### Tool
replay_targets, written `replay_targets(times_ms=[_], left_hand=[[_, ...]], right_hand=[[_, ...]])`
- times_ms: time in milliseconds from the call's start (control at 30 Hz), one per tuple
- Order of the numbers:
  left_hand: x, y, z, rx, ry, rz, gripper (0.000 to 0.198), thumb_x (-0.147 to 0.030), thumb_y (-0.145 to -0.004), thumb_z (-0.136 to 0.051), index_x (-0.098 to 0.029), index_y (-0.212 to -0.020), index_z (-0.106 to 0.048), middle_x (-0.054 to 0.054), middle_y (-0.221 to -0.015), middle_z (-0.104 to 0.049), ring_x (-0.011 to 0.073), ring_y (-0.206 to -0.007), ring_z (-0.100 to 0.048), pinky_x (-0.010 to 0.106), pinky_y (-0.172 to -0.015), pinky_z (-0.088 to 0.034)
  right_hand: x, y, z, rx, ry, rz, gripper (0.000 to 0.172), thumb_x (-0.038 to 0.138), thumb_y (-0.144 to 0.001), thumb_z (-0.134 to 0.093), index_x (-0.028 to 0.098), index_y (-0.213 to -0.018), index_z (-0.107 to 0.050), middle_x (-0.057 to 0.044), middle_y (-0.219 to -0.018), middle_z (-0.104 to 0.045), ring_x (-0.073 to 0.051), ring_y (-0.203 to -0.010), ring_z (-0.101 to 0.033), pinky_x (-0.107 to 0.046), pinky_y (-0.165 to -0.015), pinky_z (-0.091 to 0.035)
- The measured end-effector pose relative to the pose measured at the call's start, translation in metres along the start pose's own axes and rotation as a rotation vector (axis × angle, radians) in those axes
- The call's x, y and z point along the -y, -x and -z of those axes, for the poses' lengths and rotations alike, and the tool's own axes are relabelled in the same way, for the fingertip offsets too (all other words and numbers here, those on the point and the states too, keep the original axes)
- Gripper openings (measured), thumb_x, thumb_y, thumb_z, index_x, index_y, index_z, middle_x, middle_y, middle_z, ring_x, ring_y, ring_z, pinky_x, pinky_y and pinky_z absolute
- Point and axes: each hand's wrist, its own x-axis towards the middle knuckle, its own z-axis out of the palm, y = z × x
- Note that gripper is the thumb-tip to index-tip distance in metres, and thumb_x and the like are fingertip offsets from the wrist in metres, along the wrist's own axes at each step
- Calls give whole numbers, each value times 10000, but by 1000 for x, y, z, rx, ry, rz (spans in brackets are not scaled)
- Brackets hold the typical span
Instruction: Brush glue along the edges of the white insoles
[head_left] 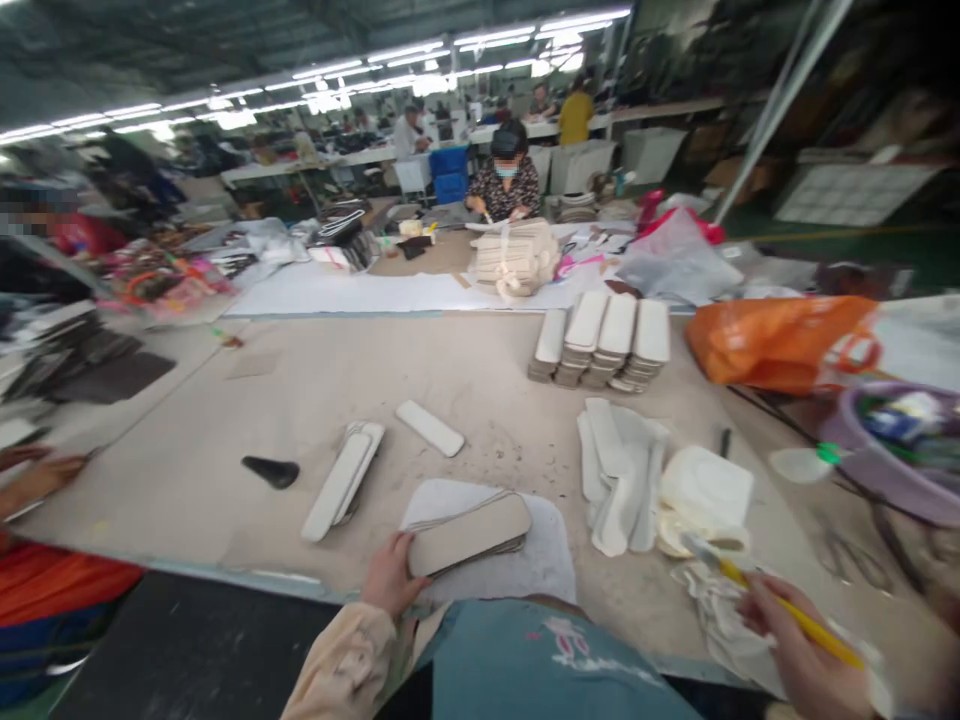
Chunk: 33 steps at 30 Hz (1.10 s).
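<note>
My left hand (391,575) grips the left end of a stack of rounded grey-beige strips (472,535), which lies on a white sheet (551,545) at the table's near edge. At the lower right my right hand (802,640) is closed around a yellow-handled brush (817,630). The brush's head is at the opening of a whitish container (705,490), above crumpled white cloth (724,615). Left of the sheet lies a small pile of white strips (345,480), with a single white strip (430,428) farther back.
A black tool (271,471) lies at left. Stacked pale strips (600,340) stand behind loose white pieces (621,475). An orange bag (780,340), a purple basin (892,450) and scissors (855,560) are at right. A co-worker's hand (45,483) is at far left; another person (506,180) sits opposite.
</note>
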Motion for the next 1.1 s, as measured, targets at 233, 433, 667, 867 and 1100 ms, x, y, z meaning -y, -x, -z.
replay_targets(times_ms=[233,433,667,867,1100], left_hand=[[5,0,-2,-42,138,-27,895,-325,-525,-796,-182,-1321,-414,155,-1397,-432,318,-1292,-417,445,-1080,-311],[17,-6,-9,-47,234,-122,837,-334,-513,-818,-206,-1267,-478,128,-1367,-470,323,-1280,-436,473,-1093,-324],[28,-7,-22,-72,372,-162,869,-336,-495,-830,-181,-1269,-466,158,-1369,-463,343,-1293,-424,491,-1101,-334],[28,-7,-20,-60,394,-168,846,-299,-488,-821,-159,-1247,-474,169,-1320,-496,342,-1258,-459,488,-1086,-366],[28,-8,-17,-56,376,-175,779,-304,-540,-781,-183,-1246,-474,145,-1317,-501,319,-1255,-466,465,-1084,-376]], right_hand=[[71,40,-95,475,-532,-229,248,512,-800,-576,268,-823,-612,35,-465,-416,-121,-383,-356,-272,-385,-354],[110,90,-218,977,-416,-306,374,589,-816,-530,218,-864,-535,55,-485,-492,-117,-408,-414,-261,-447,-401],[116,128,-299,1195,-209,-217,405,624,-795,-519,222,-841,-534,50,-517,-586,-131,-396,-515,-251,-442,-422],[115,148,-321,1236,-62,-32,302,503,-880,-480,216,-854,-573,42,-533,-621,-132,-420,-552,-232,-451,-403],[120,128,-307,1081,93,55,262,444,-898,-455,217,-855,-578,28,-548,-624,-142,-441,-553,-256,-499,-430]])
